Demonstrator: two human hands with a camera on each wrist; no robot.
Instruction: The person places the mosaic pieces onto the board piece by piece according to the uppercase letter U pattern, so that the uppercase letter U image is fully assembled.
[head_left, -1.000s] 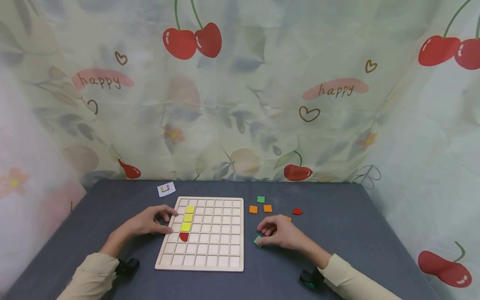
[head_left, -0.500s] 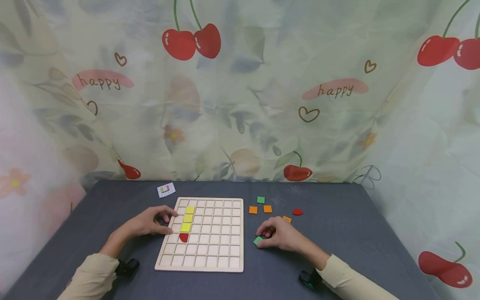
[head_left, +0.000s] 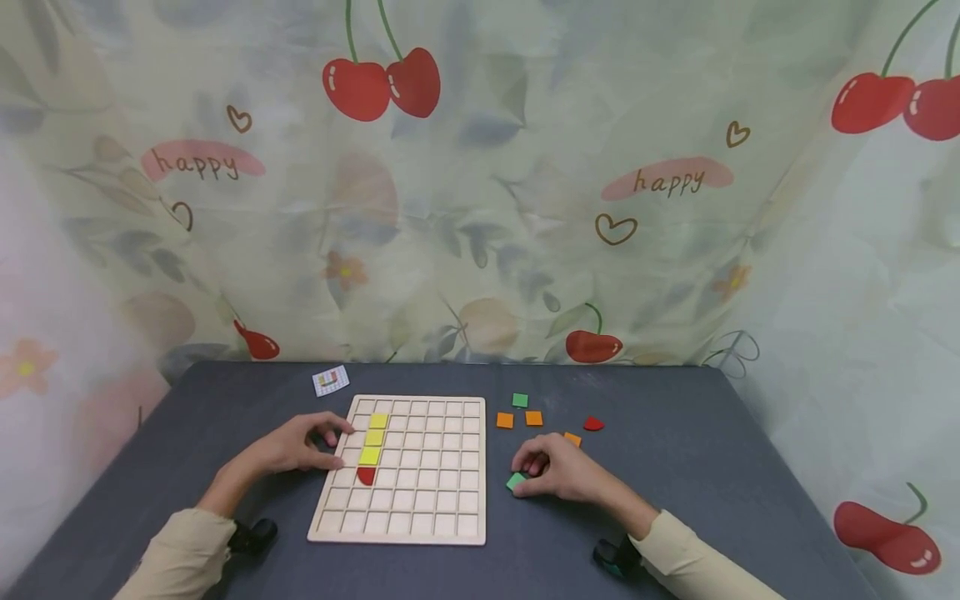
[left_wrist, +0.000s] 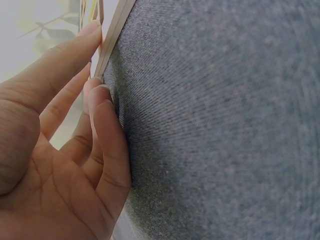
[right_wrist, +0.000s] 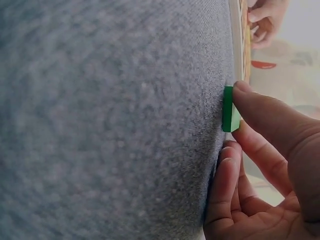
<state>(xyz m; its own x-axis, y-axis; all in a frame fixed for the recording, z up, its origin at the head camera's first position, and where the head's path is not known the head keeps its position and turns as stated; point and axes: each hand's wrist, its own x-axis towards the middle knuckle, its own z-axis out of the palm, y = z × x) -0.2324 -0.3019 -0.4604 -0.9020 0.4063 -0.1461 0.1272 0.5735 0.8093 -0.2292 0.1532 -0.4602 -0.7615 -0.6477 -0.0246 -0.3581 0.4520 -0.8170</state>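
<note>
A pale wooden grid board [head_left: 401, 533] lies flat on the dark cloth-covered table. Three yellow square tiles [head_left: 373, 437] fill a column in its left part, with a red rounded tile [head_left: 366, 476] just below them. My left hand [head_left: 296, 443] rests at the board's left edge, thumb and fingertips touching the frame. To the right of the board, my right hand [head_left: 558, 468] pinches a green square tile [right_wrist: 230, 109] between thumb and index finger. That tile is at the cloth surface, partly covered by the fingers in the head view.
Beyond my right hand lie another green tile [head_left: 520, 400], two orange tiles [head_left: 505, 421] side by side and a red rounded tile [head_left: 593, 424]. A third orange tile [head_left: 573, 440] is close behind the hand. A small pattern card [head_left: 331, 381] lies past the board's upper left corner.
My right hand has shifted slightly left at the green tile, and more of the orange tile behind it shows. The left hand and board have stayed in place.
</note>
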